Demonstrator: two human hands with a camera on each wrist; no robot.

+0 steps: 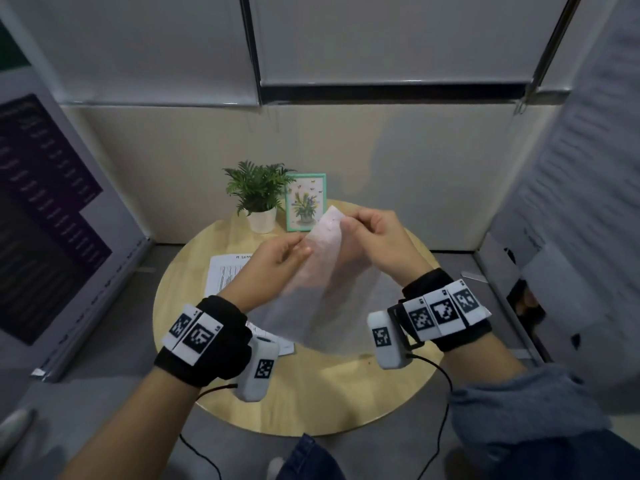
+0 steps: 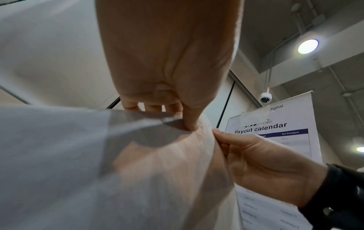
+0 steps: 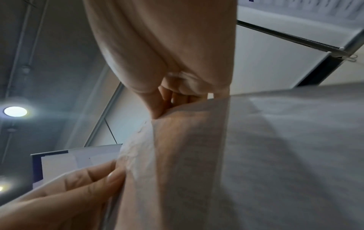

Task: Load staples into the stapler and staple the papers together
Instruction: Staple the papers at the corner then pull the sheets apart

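I hold thin white papers [image 1: 322,271] up over the round wooden table [image 1: 311,403]. My left hand [image 1: 304,249] pinches their left edge between thumb and fingers. My right hand [image 1: 346,221] pinches the top corner. In the left wrist view the left thumb presses the papers [image 2: 59,155] at the pinch, and the right hand [image 2: 218,137] holds the edge beside it. In the right wrist view the right hand [image 3: 157,115] grips the papers [image 3: 275,155], with the left hand [image 3: 116,174] lower left. No stapler or staples show in any view.
A printed sheet [image 1: 225,275] lies flat on the table under my left forearm. A potted plant [image 1: 258,195] and a green-framed picture [image 1: 306,202] stand at the table's far edge. Poster boards [image 1: 52,220] flank the table, and a partition wall stands behind.
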